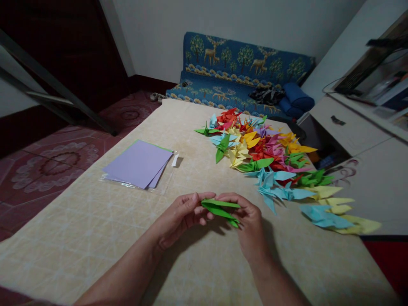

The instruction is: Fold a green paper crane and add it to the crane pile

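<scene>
A folded piece of green paper (219,208), with narrow pointed flaps, is held between my two hands above the near part of the table. My left hand (185,212) has its fingers closed at the paper's left end, thumb uppermost. Around its right end curls my right hand (250,216), whose fingertips are partly hidden. To the right lies a large heap of folded paper cranes (255,148) in red, yellow, orange, green, pink and blue. A stack of purple paper sheets (138,163) rests on a clear plastic wrapper, with a green edge showing beneath.
A pale patterned cloth covers the table (95,238). Beyond it stands a blue sofa (219,80) with a deer pattern. A white cabinet (353,123) borders the right side, and metal ladder-like legs (73,102) stand on the tiled floor at left.
</scene>
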### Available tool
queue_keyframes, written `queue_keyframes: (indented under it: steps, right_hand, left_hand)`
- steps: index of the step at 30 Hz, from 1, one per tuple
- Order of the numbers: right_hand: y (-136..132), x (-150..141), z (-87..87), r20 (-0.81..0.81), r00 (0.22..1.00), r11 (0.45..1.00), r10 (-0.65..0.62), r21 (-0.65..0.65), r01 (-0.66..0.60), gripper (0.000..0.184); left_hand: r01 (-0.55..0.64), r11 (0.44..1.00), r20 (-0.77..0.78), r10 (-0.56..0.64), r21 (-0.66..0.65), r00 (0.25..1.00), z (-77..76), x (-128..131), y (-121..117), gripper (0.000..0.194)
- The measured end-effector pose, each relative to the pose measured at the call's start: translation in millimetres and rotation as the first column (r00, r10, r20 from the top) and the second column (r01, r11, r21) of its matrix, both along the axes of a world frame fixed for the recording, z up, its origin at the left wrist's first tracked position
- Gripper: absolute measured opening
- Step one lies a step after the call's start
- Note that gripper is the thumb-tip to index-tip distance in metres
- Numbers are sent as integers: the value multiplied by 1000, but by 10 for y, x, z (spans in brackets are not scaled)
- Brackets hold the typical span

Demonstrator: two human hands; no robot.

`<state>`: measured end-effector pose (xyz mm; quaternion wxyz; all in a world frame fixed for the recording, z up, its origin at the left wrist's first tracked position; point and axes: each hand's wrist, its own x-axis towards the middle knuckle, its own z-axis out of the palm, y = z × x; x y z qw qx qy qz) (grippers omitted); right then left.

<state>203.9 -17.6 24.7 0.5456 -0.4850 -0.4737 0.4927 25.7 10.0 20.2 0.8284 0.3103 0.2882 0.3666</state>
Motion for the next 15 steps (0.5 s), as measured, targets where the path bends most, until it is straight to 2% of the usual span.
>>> queue_keyframes:
  steps: [6, 9, 12, 15]
  right_hand:
    - [11, 29, 33, -20, 1000, 1000, 18, 10, -17, 8]
    - [8, 32, 40, -17, 998, 997, 62, -54, -63, 13]
    - [-9, 28, 10, -27, 994, 989, 108, -100, -110, 17]
    - [-24, 23, -36, -9, 994, 991, 108, -84, -108, 16]
  left_hand:
    - [6, 999, -61, -3, 49, 998, -34, -3, -8, 50]
    - [-4, 997, -101, 11, 77, 995, -51, 24, -18, 48]
    - [8, 993, -133, 8, 121, 991, -76, 48, -25, 48]
    - [37, 985, -174, -7, 171, 985, -87, 63, -27, 50]
